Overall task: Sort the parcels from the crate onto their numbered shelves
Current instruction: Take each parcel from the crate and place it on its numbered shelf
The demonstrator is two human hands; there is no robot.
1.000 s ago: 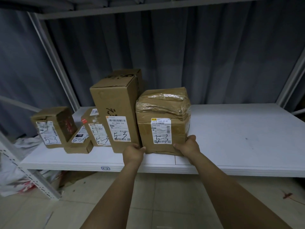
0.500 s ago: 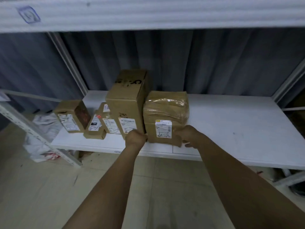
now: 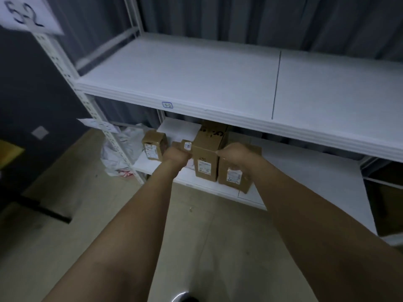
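Parcels stand at left end of lower shelf [image 3: 305, 171]: small box [image 3: 153, 147], flat pkg [image 3: 186, 145], tall box [image 3: 207, 158], taped parcel [image 3: 234, 177] just beside tall box on its right; left hand [image 3: 176, 154] & right hand [image 3: 236, 158] hover in front, both curled into fists, nothing seen held; upper shelf [image 3: 196, 73] carries tag 5-2 [image 3: 167, 105].

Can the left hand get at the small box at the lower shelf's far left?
Probably yes. The small box stands near the front of the lower shelf with nothing in front of it, and the left hand appears close beside it. The 5-2 shelf overhangs only from above.
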